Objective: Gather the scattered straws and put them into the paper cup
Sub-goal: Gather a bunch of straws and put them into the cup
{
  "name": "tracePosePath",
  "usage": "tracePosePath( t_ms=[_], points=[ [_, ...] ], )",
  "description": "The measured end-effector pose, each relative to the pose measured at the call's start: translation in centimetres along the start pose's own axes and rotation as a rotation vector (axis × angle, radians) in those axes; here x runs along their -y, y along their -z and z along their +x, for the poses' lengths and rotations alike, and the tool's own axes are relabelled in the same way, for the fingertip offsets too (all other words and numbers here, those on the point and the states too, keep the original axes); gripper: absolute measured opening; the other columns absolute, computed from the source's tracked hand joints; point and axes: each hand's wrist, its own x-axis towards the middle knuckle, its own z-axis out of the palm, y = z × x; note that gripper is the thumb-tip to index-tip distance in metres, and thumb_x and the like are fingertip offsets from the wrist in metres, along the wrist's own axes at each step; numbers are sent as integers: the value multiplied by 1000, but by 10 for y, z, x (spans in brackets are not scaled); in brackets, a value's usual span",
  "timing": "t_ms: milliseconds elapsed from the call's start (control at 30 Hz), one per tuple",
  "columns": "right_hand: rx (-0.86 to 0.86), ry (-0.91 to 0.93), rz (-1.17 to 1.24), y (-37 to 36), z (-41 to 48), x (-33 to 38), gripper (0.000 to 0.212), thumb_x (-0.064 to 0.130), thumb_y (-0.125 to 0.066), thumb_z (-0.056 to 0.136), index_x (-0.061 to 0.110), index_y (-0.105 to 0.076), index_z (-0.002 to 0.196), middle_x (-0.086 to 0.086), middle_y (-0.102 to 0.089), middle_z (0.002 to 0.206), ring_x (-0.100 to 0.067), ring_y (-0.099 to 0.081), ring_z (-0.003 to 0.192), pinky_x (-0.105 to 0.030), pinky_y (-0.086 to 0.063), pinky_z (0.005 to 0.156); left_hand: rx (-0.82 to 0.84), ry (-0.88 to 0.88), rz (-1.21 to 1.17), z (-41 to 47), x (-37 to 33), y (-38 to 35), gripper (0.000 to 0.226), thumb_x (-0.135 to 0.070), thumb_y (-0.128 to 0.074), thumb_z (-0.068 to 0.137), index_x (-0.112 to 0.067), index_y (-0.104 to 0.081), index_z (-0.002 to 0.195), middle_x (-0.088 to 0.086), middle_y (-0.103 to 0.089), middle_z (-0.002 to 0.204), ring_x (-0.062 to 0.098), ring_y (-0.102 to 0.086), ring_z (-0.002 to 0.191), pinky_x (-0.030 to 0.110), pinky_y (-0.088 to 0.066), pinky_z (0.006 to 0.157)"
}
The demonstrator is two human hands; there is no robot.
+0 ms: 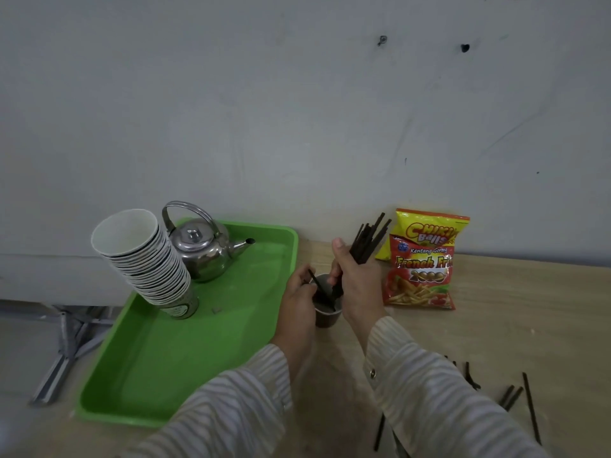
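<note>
Both forearms, in striped sleeves, reach forward from the near edge toward the middle of the scene. The left hand curls inward, fingers bent around something small. The right hand, just right of it, holds a closed grip, thumb pointing up.

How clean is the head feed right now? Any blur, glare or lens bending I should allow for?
Head view: wide-angle bending bows the green tray and table edge; soft, even light with faint shadows; small glare on the kettle; sleeves near the bottom look smeared; the straws in the right hand stay readable.
</note>
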Motion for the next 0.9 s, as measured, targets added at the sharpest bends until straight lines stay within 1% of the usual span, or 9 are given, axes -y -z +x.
tracePosePath(
  t_ms=[100, 200, 300, 433, 600, 700, 767, 833, 900],
  points=[
    [42, 35, -67, 1, -1, -2, 43, 33, -70, 78, 17, -55, 40, 2, -49, 35, -12, -46, 36, -18, -41, 43, 13, 26, -71, 1, 0, -2, 35, -2, -37, 89, -9, -57, 116, 13, -59, 111, 21, -56, 98, 30, -45, 79],
    [56, 74, -66, 1, -1, -2, 35, 24, -69, 80, 19, -57, 47, 3, -51, 38, -13, -47, 39, -20, -44, 47, -12, 10, -71, 0, 0, -3, 33, -2, -37, 90, -12, -60, 111, 10, -60, 110, 15, -57, 93, 25, -46, 75],
    [68, 113, -69, 1, -1, -1, 30, 19, -67, 81, 16, -54, 54, 4, -51, 38, -10, -47, 40, -18, -44, 50, -36, -10, -72, 1, 1, -5, 36, 0, -37, 90, -11, -57, 118, 10, -59, 117, 12, -56, 98, 22, -45, 80],
    [68, 118, -80, 0, -2, 1, 29, 17, -64, 84, 14, -52, 57, 4, -52, 41, -10, -47, 43, -18, -44, 52, -42, -22, -61, 3, 1, -6, 36, 1, -37, 90, -9, -55, 120, 11, -58, 118, 13, -55, 98, 19, -46, 78],
    [33, 120, -81, -1, -5, 6, 27, 21, -60, 88, 14, -56, 62, 0, -51, 53, -13, -49, 52, -20, -45, 54, -52, -6, -49, 3, 2, -6, 37, 1, -38, 89, -10, -55, 121, 11, -58, 123, 21, -54, 110, 30, -45, 90],
    [10, 136, -61, 0, -7, 14, 24, 17, -55, 91, 11, -61, 68, -3, -54, 60, -14, -53, 58, -20, -47, 59, -56, -22, -61, 2, 2, -5, 35, 3, -40, 89, -13, -54, 118, 8, -56, 119, 13, -55, 100, 18, -46, 79],
    [0, 160, -84, 1, -9, 20, 22, 13, -52, 92, 7, -64, 76, -8, -58, 66, -14, -57, 65, -20, -49, 67, -64, -34, -56, 1, 1, -4, 35, 4, -40, 89, -16, -53, 116, 6, -55, 114, 7, -54, 93, 12, -46, 73],
    [-12, 170, -93, 5, -10, 26, 19, 10, -51, 93, -2, -65, 87, -11, -61, 75, -15, -59, 74, -21, -49, 76, -71, -43, -46, -2, 1, -4, 38, 4, -41, 89, -12, -50, 122, 7, -54, 115, 9, -53, 95, 14, -43, 77],
    [-40, 184, -109, 11, -13, 30, 20, 10, -52, 92, -5, -64, 93, -10, -63, 81, -13, -60, 79, -16, -48, 77, -78, -53, -35, -7, 2, -2, 43, 3, -42, 89, -11, -45, 129, 7, -53, 117, 10, -52, 97, 17, -41, 80]
  ],
)
